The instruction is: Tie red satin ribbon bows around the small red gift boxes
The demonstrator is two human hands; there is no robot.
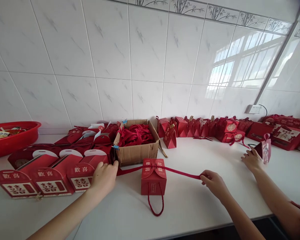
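A red gift box [153,181] stands upright on the white table, its flaps closed over the top and a cord handle hanging down its front. A dark red ribbon [182,172] runs across the top of the box and stretches out to both sides. My left hand [105,176] grips the ribbon's left end beside the row of open boxes. At the other end, my right hand [213,183] pinches the ribbon between thumb and fingers. Both hands are apart from the box itself.
Behind the gift box, a cardboard carton [137,155] holds red ribbons. Open red boxes [53,176] stand at left, near a red basin [27,135]. Finished-looking boxes [231,130] line the wall. At right, another person's hand [253,160] touches a small triangular box [263,150].
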